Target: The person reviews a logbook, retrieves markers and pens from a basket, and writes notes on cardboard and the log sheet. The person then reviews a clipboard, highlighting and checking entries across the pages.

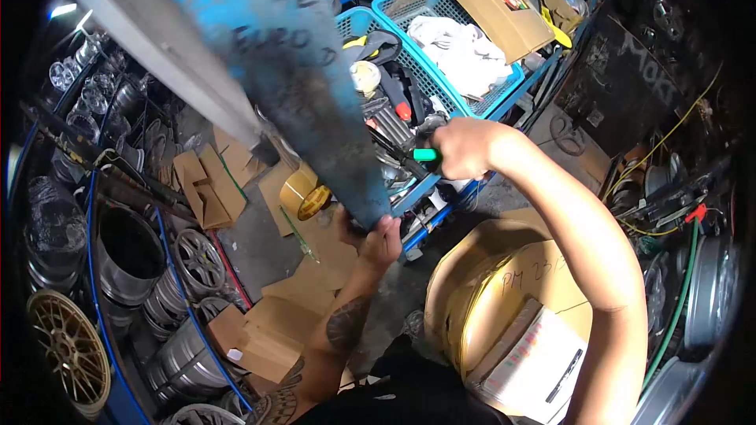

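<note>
A worn blue panel [283, 55] with handwritten black marks slants down through the upper middle of the view. At its narrow lower end my left hand [376, 242] is closed, thumb at one edge and fingers at the other. To the left of these fingers are yellow tape rolls [303, 191]. My right hand [470, 149] is closed in a fist around a green-ended tool [425, 155], beside the front edge of a blue plastic crate [441, 86]. The rest of this tool is hidden by the fist and the clutter. Tools and a red-tipped item [403, 112] lie in the crate.
A second blue crate [504, 83] holds white cloth [461, 51] and an open cardboard box [496, 8]. Large cardboard-wrapped rounds [512, 267] stand below my right arm. Wheel rims [69, 350] fill racks at left. Flattened cardboard [295, 311] lies on the floor. A green hose [676, 307] hangs at right.
</note>
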A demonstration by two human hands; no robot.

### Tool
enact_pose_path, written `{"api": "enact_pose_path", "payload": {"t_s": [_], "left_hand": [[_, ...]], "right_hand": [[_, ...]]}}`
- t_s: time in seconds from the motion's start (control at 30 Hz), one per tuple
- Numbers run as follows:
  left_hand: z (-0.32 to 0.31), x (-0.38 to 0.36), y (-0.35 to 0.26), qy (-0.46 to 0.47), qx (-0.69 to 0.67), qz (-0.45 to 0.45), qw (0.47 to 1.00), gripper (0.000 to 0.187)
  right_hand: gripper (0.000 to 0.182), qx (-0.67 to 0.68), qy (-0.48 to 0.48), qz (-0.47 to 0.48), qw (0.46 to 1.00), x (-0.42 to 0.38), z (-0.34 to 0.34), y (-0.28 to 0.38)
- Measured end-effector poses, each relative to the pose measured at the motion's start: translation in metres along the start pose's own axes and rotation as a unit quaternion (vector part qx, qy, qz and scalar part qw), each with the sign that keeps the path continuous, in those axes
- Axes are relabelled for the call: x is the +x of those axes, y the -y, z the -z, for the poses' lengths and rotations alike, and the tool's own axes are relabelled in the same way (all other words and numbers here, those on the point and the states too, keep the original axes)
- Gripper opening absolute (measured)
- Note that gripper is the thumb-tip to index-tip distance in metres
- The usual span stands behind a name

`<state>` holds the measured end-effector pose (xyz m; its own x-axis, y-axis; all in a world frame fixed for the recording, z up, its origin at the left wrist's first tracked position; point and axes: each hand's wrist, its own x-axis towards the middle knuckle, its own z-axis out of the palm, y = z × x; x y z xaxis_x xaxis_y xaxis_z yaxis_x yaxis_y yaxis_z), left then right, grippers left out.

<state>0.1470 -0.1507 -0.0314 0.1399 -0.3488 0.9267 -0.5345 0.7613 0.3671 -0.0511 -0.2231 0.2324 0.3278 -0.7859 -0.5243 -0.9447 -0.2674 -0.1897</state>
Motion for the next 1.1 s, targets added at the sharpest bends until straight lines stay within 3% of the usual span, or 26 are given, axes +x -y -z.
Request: {"api": "enact_pose_path", "payload": {"t_s": [0.07, 0.1, 0.2, 0.37, 0.47, 0.5, 0.6, 0.8, 0.87, 0.93, 0.97, 1.0, 1.07, 1.1], "left_hand": [[0.000, -0.003, 0.003, 0.014, 0.013, 0.000, 1.000, 0.048], [0.002, 0.021, -0.010, 0.005, 0.022, -0.028, 0.999, 0.044], [0.000, 0.019, -0.005, -0.001, 0.003, -0.033, 0.999, 0.041], [-0.006, 0.021, -0.006, -0.033, -0.012, -0.036, 0.999, 0.041], [-0.007, 0.019, -0.005, -0.039, 0.004, -0.037, 0.999, 0.043], [-0.008, 0.019, -0.005, -0.044, 0.001, -0.032, 0.999, 0.043], [-0.008, 0.017, -0.005, -0.045, 0.012, -0.034, 0.998, 0.044], [-0.002, 0.019, -0.005, -0.013, 0.015, -0.047, 0.999, 0.039], [-0.003, 0.018, -0.004, -0.013, 0.005, -0.046, 0.999, 0.041], [-0.004, 0.016, -0.002, -0.013, -0.012, -0.044, 0.999, 0.041], [-0.003, 0.015, -0.001, -0.008, -0.014, -0.045, 0.999, 0.041], [-0.003, 0.018, -0.003, -0.007, -0.023, -0.043, 0.999, 0.039], [-0.002, 0.018, -0.003, -0.008, -0.012, -0.053, 0.999, 0.036], [-0.001, 0.018, -0.003, -0.005, -0.002, -0.054, 0.999, 0.033]], "right_hand": [[0.032, -0.035, 0.015, 0.002, 0.999, -0.007, 0.003, 0.020], [0.035, -0.052, -0.038, 0.023, 0.998, -0.008, -0.001, 0.022], [0.038, -0.031, -0.060, 0.062, 0.996, 0.000, -0.010, 0.018], [0.040, 0.060, -0.047, 0.116, 0.990, 0.006, -0.012, 0.007], [0.040, 0.166, -0.016, 0.040, 0.985, -0.010, -0.004, 0.020], [0.022, 0.176, -0.012, 0.068, 0.982, -0.008, -0.006, 0.018], [0.027, 0.239, -0.026, -0.021, 0.970, -0.009, -0.007, 0.019], [0.038, 0.286, -0.012, -0.028, 0.958, 0.003, -0.007, 0.009], [0.037, 0.215, -0.031, -0.049, 0.975, -0.009, -0.003, 0.018], [0.033, -0.005, -0.166, 0.073, 0.983, -0.009, -0.013, 0.023], [0.029, -0.050, -0.181, 0.007, 0.982, -0.015, -0.015, 0.032], [0.023, -0.087, -0.222, 0.001, 0.971, -0.027, -0.010, 0.046], [0.021, -0.006, -0.244, 0.024, 0.969, -0.024, -0.010, 0.049], [0.021, 0.086, -0.259, 0.102, 0.957, -0.017, -0.013, 0.043]]}}
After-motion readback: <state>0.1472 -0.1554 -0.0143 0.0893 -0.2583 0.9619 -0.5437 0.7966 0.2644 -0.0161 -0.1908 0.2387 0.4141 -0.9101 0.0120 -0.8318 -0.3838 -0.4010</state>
